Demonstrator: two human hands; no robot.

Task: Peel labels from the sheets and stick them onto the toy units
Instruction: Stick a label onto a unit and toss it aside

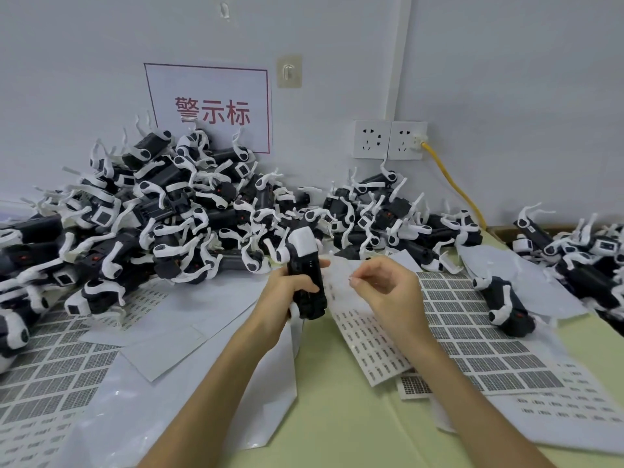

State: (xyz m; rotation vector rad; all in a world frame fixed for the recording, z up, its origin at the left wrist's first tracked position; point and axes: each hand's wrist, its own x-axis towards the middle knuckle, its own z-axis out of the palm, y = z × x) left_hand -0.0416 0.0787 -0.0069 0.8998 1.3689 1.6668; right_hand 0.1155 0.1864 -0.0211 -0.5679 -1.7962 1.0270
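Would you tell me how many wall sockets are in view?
2. They sit side by side on the wall: the left socket has nothing plugged in, the right socket takes the yellow cable. More may hide behind the toys.

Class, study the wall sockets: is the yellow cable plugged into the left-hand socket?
No, the yellow cable leads from a plug in the right socket; the left socket holds nothing.

Table (341, 423): pale green top.
Left: toy heap (152, 214) at the wall, label sheets (50, 373) in front.
Right: more sheets (472, 339) fanned out.

Wall sign (207, 108): "警示标", red.
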